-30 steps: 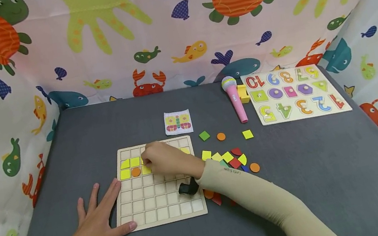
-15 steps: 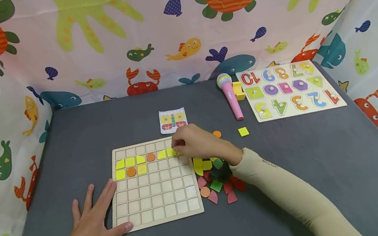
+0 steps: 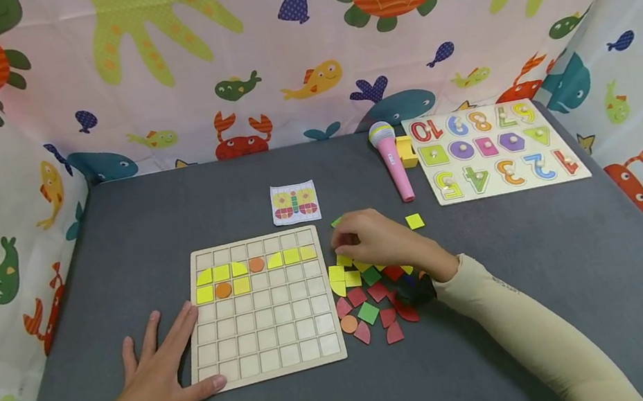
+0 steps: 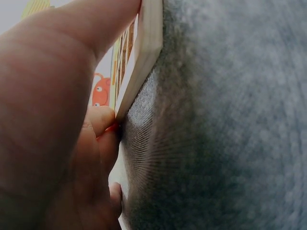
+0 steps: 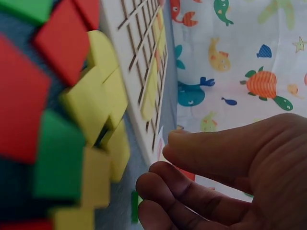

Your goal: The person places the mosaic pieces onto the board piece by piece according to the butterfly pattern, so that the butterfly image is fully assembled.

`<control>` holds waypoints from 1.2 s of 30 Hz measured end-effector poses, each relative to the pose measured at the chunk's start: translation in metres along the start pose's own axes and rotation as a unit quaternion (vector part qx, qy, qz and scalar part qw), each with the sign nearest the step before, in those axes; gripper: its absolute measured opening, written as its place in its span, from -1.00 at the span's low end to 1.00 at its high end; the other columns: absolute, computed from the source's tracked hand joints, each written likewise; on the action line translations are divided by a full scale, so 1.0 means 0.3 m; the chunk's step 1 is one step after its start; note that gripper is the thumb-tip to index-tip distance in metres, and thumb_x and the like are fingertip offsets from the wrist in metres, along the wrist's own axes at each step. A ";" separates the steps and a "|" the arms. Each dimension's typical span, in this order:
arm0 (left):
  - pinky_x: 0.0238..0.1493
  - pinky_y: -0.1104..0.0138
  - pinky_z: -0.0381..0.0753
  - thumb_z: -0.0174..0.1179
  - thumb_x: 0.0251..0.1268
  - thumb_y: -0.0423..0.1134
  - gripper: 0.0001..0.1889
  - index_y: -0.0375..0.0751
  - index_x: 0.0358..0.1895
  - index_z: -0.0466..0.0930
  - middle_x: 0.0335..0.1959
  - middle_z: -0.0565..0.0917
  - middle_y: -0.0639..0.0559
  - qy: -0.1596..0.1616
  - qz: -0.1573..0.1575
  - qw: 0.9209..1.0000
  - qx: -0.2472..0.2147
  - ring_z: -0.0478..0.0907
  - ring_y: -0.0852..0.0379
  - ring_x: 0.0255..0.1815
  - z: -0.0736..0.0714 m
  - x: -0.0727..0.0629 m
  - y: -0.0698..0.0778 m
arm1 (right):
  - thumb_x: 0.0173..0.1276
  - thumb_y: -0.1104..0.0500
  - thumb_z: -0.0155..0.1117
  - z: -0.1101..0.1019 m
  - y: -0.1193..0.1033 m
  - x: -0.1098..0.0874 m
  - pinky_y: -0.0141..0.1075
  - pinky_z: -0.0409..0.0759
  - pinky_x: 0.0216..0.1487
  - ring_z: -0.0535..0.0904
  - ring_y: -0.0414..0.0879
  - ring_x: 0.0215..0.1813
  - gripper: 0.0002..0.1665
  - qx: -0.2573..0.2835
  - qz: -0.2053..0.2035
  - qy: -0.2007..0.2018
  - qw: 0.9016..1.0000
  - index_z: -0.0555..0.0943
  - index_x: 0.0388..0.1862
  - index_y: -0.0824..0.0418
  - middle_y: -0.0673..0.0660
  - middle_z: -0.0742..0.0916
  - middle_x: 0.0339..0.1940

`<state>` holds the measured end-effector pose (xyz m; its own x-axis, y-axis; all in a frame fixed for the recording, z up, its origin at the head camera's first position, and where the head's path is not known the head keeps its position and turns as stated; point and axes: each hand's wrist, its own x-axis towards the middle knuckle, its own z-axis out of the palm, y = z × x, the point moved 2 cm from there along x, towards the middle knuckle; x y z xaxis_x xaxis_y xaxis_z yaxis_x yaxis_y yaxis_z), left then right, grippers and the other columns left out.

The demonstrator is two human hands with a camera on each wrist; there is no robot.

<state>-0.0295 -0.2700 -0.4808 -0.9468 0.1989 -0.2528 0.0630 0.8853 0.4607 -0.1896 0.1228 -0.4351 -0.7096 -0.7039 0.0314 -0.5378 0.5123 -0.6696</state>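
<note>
Plainly, the wooden board (image 3: pixel 268 342) is the nearest thing to both hands: it lies flat on the grey bench (image 3: pixel 184 208), pale, square-cornered, with thin brown lines dividing its face into cells. Its second row carries seven flat pieces, six yellow pieces (image 3: pixel 221 272), among them squares and rounded quarters, and one orange disc in the middle. The third row has two yellow squares with another orange disc (image 3: pixel 223 290) between them.

The left hand (image 3: pixel 157 381) has its fingers straight and spread; the thumb rests on the near left corner, and the index finger touches the left edge. The right hand (image 3: pixel 379 237) is over the loose pieces (image 3: pixel 377 291), just beside the board's right edge. Its fingers are softly bent, the thumb apart from them, and I see nothing grasped. These pieces are smooth-faced and thick-edged: red, green and yellow squares, quarters, an orange round.

Compared with half a second ago, the right hand has moved off the board to the right. So the last yellow piece of the second row is now uncovered, while an orange round beyond the pile has become hidden. The left hand stays at the same corner.
</note>
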 end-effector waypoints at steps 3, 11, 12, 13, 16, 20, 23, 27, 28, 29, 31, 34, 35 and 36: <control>0.37 -0.48 -0.75 0.43 0.13 0.49 0.34 0.02 0.81 -0.17 0.78 -0.05 -0.18 0.000 0.000 1.000 -0.001 -0.46 -0.48 0.71 0.000 -0.001 0.002 | 0.47 0.30 0.46 -0.009 0.020 -0.039 -0.26 0.64 -0.21 0.58 -0.16 -0.27 -0.91 0.007 0.005 -0.002 1.000 0.83 -0.10 0.24 -0.03 0.71 -0.26; 0.37 -0.48 -0.74 0.43 0.15 0.48 0.33 0.03 0.81 -0.18 0.79 -0.07 -0.16 0.002 0.001 1.000 0.004 -0.47 -0.47 0.71 -0.012 -0.002 -0.002 | 0.45 0.32 0.49 -0.042 0.057 -0.123 -0.27 0.61 -0.27 0.57 -0.19 -0.30 -0.90 0.019 -0.003 0.004 1.000 0.84 -0.11 0.19 -0.06 0.69 -0.25; 0.37 -0.48 -0.74 0.43 0.15 0.48 0.33 0.04 0.81 -0.19 0.79 -0.07 -0.16 0.002 0.001 1.000 0.004 -0.47 -0.47 0.71 -0.013 -0.004 -0.005 | 0.45 0.32 0.49 -0.047 0.059 -0.124 -0.27 0.61 -0.26 0.57 -0.18 -0.30 -0.90 0.019 -0.001 0.008 1.000 0.84 -0.11 0.20 -0.06 0.69 -0.25; 0.38 -0.49 -0.73 0.43 0.15 0.48 0.33 0.04 0.81 -0.18 0.79 -0.07 -0.15 0.002 0.001 1.000 0.003 -0.47 -0.47 0.71 -0.014 -0.006 -0.006 | 0.44 0.32 0.49 -0.052 0.061 -0.124 -0.26 0.61 -0.26 0.57 -0.17 -0.29 -0.90 0.016 0.000 0.014 1.000 0.83 -0.10 0.21 -0.05 0.69 -0.25; 0.38 -0.48 -0.75 0.41 0.16 0.49 0.32 0.07 0.81 -0.21 0.80 -0.09 -0.12 0.000 -0.001 1.000 0.005 -0.48 -0.46 0.72 -0.016 -0.006 -0.013 | 0.44 0.31 0.50 -0.070 0.071 -0.100 -0.20 0.63 -0.19 0.58 -0.09 -0.23 -0.87 0.010 0.007 0.033 0.999 0.82 -0.07 0.25 0.01 0.70 -0.22; 0.38 -0.44 -0.78 0.39 0.16 0.52 0.31 0.11 0.81 -0.20 0.80 -0.11 -0.09 -0.003 0.001 1.000 -0.005 -0.49 -0.43 0.72 -0.011 -0.002 -0.009 | 0.44 0.31 0.49 -0.079 0.089 -0.042 -0.06 0.68 0.01 0.62 0.04 -0.07 -0.80 -0.009 0.015 0.042 0.999 0.80 0.01 0.30 0.12 0.73 -0.10; 0.39 -0.44 -0.77 0.39 0.16 0.52 0.31 0.11 0.81 -0.19 0.80 -0.10 -0.09 -0.002 0.006 1.000 -0.012 -0.48 -0.42 0.73 -0.006 0.000 -0.006 | 0.45 0.30 0.48 -0.071 0.092 0.003 0.01 0.64 0.16 0.60 0.10 0.07 -0.76 -0.041 0.014 0.032 0.999 0.79 0.06 0.32 0.18 0.74 0.01; 0.41 -0.45 -0.73 0.39 0.15 0.53 0.30 0.12 0.81 -0.17 0.80 -0.08 -0.08 -0.001 0.007 1.000 -0.015 -0.45 -0.42 0.73 -0.003 0.003 -0.005 | 0.47 0.28 0.47 -0.055 0.090 0.055 0.01 0.60 0.22 0.55 0.13 0.13 -0.73 -0.078 0.014 0.015 0.997 0.79 0.10 0.32 0.22 0.73 0.06; 0.41 -0.46 -0.72 0.39 0.16 0.52 0.30 0.11 0.81 -0.16 0.80 -0.08 -0.08 -0.001 0.008 1.000 -0.015 -0.44 -0.43 0.73 -0.002 0.003 -0.005 | 0.48 0.28 0.46 -0.051 0.093 0.065 0.00 0.59 0.23 0.55 0.12 0.13 -0.73 -0.083 0.017 0.010 0.996 0.79 0.10 0.32 0.22 0.73 0.07; 0.41 -0.47 -0.71 0.40 0.16 0.51 0.30 0.11 0.81 -0.15 0.80 -0.07 -0.08 -0.001 0.009 1.000 -0.016 -0.43 -0.44 0.73 -0.001 0.003 -0.004 | 0.48 0.28 0.46 -0.047 0.095 0.074 0.00 0.59 0.23 0.55 0.12 0.13 -0.73 -0.086 0.021 0.005 0.996 0.79 0.11 0.32 0.22 0.72 0.07; 0.41 -0.47 -0.70 0.41 0.16 0.50 0.29 0.11 0.81 -0.15 0.80 -0.07 -0.08 -0.002 0.009 1.000 -0.017 -0.43 -0.44 0.73 -0.002 0.003 -0.005 | 0.48 0.28 0.45 -0.040 0.100 0.087 0.00 0.60 0.23 0.56 0.12 0.12 -0.72 -0.092 0.028 -0.005 0.995 0.78 0.12 0.33 0.23 0.71 0.07; 0.40 -0.48 -0.69 0.42 0.16 0.49 0.29 0.09 0.81 -0.14 0.80 -0.06 -0.08 -0.001 0.007 1.000 -0.016 -0.43 -0.44 0.73 -0.005 0.001 -0.005 | 0.49 0.30 0.44 -0.035 0.106 0.100 0.00 0.59 0.23 0.56 0.13 0.11 -0.71 -0.093 0.033 -0.021 0.995 0.77 0.14 0.34 0.24 0.69 0.06; 0.40 -0.48 -0.69 0.42 0.16 0.49 0.29 0.09 0.81 -0.14 0.80 -0.06 -0.09 -0.001 0.006 1.000 -0.015 -0.43 -0.44 0.73 -0.006 0.001 -0.004 | 0.49 0.30 0.44 -0.034 0.106 0.104 0.00 0.59 0.23 0.55 0.13 0.10 -0.71 -0.093 0.034 -0.025 0.995 0.77 0.14 0.34 0.24 0.68 0.06; 0.40 -0.48 -0.70 0.42 0.16 0.49 0.29 0.08 0.81 -0.13 0.79 -0.06 -0.09 -0.001 0.005 1.000 -0.015 -0.43 -0.45 0.72 -0.008 0.000 -0.004 | 0.48 0.30 0.44 -0.034 0.105 0.107 0.00 0.59 0.22 0.54 0.14 0.10 -0.71 -0.093 0.033 -0.028 0.995 0.77 0.14 0.34 0.24 0.68 0.06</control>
<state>-0.0304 -0.2721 -0.4793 -0.9455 0.2090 -0.2497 0.0634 0.8703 0.4885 -0.2339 0.1213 -0.4475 -0.7230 -0.6888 -0.0529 -0.5687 0.6369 -0.5205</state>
